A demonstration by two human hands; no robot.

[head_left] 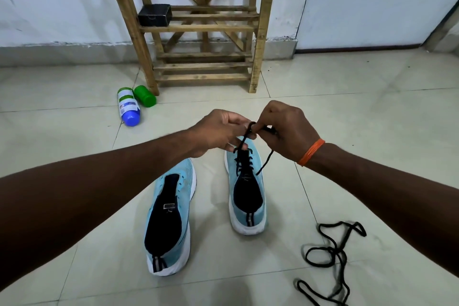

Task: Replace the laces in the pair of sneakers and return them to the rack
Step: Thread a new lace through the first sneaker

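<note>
I saw the lace (244, 156), a thin black cord that looked soft and round. It went zigzag up the front of the right shoe (248, 196), and its top part rose to the two hands just above the toe end. The left hand (218, 135) pinched the lace between thumb and fingers. The right hand (285, 131) pinched it too, close beside the left. One end hung down from the right hand, next to the shoe.

The right shoe was light blue cloth with a thick white sole and a dark blue inside. A shiny grey strip ran down its heel. It stood flat on the floor (347, 119), toe pointing at the rack (198, 27).

The left shoe (171, 221) looked the same. It stood just beside the right one, a bit nearer to me, and I saw a small silver label on its dark tongue.

A loose lace (332, 256), also black, lay in curly loops on the floor to the right of the shoes.

An orange band (311, 152) of thin threads sat round the right wrist.

The floor was smooth pale tiles. The rack was rough brown wood with flat slats, set against a white wall (62, 7). A small black box (154, 15) sat on one shelf. Two bottles lay near the rack's foot, touching: a white bottle (128, 107) with a blue cap, and a green bottle (144, 96).
</note>
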